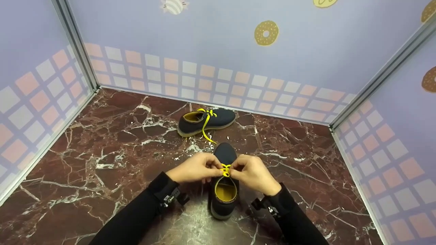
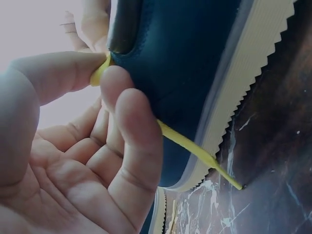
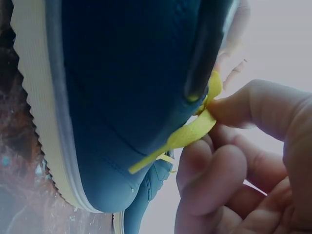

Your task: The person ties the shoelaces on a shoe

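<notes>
A dark shoe (image 1: 224,154) with a yellow lining stands on the floor, toe pointing away, between both hands. Its yellow shoelace (image 1: 226,173) is gathered at the front of the opening. From the left side, my left hand (image 1: 197,167) pinches the lace between thumb and fingers. My right hand (image 1: 254,174) pinches it from the other side. A loose lace end (image 2: 195,150) hangs down the shoe's side in the left wrist view. In the right wrist view another lace end (image 3: 151,158) lies across the shoe's side, below the fingers.
A second dark shoe (image 1: 221,119) lies beyond the first, toe to the right, its yellow lace (image 1: 205,129) trailing onto the floor. Brown marbled floor (image 1: 136,136) surrounds both. Patterned panels (image 1: 211,44) with metal corner posts (image 1: 378,73) enclose the back and sides.
</notes>
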Demonstrator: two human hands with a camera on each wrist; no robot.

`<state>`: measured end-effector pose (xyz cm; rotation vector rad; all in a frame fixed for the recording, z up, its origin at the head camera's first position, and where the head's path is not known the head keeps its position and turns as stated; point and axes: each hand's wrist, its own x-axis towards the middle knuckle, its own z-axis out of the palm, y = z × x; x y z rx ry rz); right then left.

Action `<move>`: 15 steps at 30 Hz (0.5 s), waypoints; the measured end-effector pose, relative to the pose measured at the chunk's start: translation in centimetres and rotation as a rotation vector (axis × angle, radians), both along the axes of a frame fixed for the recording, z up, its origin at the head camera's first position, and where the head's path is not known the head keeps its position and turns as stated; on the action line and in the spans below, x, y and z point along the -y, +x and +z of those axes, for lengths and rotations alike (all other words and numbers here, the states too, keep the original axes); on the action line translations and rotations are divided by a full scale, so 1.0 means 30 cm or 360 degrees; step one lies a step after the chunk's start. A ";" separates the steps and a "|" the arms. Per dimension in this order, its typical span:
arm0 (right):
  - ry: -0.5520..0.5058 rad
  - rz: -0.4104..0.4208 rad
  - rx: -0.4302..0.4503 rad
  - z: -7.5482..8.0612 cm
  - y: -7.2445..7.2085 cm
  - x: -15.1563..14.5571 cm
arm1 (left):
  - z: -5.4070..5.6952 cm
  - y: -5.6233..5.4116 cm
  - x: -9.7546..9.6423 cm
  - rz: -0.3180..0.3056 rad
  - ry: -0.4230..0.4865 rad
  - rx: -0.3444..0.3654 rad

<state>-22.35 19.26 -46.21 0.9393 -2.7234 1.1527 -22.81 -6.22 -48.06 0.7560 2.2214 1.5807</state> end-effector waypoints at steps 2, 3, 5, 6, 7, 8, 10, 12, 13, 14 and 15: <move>0.0007 0.0007 -0.0030 0.000 0.000 0.002 | 0.001 0.000 0.001 0.0000 0.0002 0.0030; 0.0012 0.0012 -0.0052 0.000 0.000 0.003 | 0.002 0.000 0.001 0.0004 0.0006 0.0041; 0.0018 0.0025 -0.0089 0.001 0.002 0.004 | 0.004 0.000 0.000 0.0016 0.0015 0.0061; 0.0023 0.0031 -0.0108 0.001 0.003 0.005 | 0.004 0.001 -0.001 0.0023 0.0020 0.0067; 0.0028 0.0038 -0.0125 0.002 0.004 0.006 | 0.004 0.001 -0.002 0.0029 0.0025 0.0071; 0.0036 0.0043 -0.0143 0.002 0.005 0.006 | 0.003 0.001 -0.003 0.0036 0.0031 0.0077; 0.0048 0.0053 -0.0183 0.003 0.008 0.007 | 0.002 0.001 -0.005 0.0044 0.0049 0.0086; 0.0066 0.0065 -0.0233 0.003 0.011 0.008 | -0.001 0.001 -0.007 0.0046 0.0060 0.0096; 0.0076 0.0073 -0.0261 0.003 0.012 0.009 | -0.002 0.000 -0.008 0.0047 0.0065 0.0100; 0.0087 0.0081 -0.0294 0.003 0.013 0.009 | -0.003 -0.001 -0.008 0.0046 0.0071 0.0105; 0.0098 0.0085 -0.0327 0.003 0.014 0.010 | -0.004 -0.001 -0.008 0.0045 0.0079 0.0110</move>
